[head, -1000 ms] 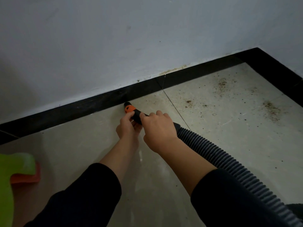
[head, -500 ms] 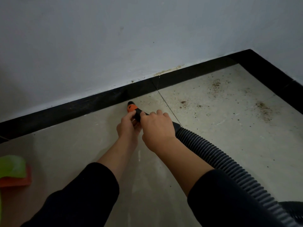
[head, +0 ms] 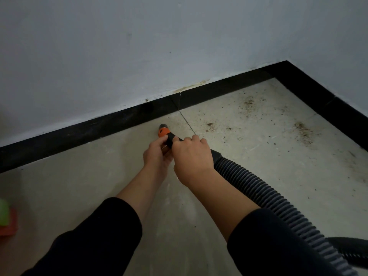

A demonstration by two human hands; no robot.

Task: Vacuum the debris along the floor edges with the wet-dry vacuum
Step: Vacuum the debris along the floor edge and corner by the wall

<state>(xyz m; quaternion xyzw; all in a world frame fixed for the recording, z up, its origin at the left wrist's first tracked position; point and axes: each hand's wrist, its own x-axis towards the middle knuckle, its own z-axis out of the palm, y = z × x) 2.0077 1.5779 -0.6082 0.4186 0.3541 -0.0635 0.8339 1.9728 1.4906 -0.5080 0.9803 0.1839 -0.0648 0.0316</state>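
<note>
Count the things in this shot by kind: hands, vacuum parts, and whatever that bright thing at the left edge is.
Hands: 2, left hand and right hand, both gripping the nozzle
Nozzles: 1, orange and black
Hoses: 1, ribbed hose
Bright objects: 1, green-and-orange object, cut off by the frame, unidentifiable
Total: 5

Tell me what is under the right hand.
The right hand covers the black nozzle, whose orange tip pokes out ahead; the ribbed hose emerges behind. The joint between is hidden.
</note>
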